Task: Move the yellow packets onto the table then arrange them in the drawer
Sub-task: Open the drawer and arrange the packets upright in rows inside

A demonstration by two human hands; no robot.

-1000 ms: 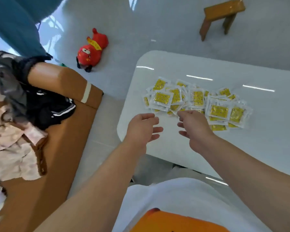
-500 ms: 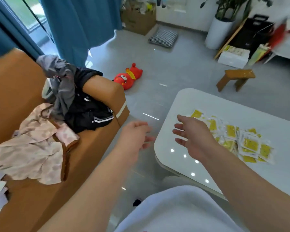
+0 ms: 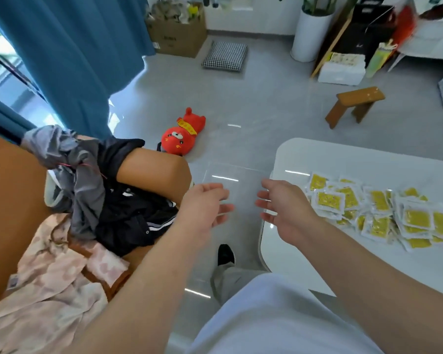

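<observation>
Several yellow packets (image 3: 376, 213) in clear wrappers lie in a loose heap on the white table (image 3: 356, 164) at the right. My right hand (image 3: 284, 208) hovers at the table's left edge, fingers relaxed and spread, holding nothing, just left of the heap. My left hand (image 3: 205, 203) is in the air over the floor gap between the table and the sofa, palm turned inward, fingers loosely bent, empty. No drawer is in view.
An orange sofa (image 3: 149, 169) with a pile of clothes (image 3: 95, 195) stands at the left. A red plush toy (image 3: 182, 134) lies on the grey floor. A small wooden stool (image 3: 356, 103), a checked cushion (image 3: 225, 56), a cardboard box (image 3: 177, 31) and blue curtains (image 3: 82, 54) are farther back.
My view has swung left and up, away from the table toward the sofa and room. Both empty hands have drawn off the packets and moved left, the left one past the table's edge.
</observation>
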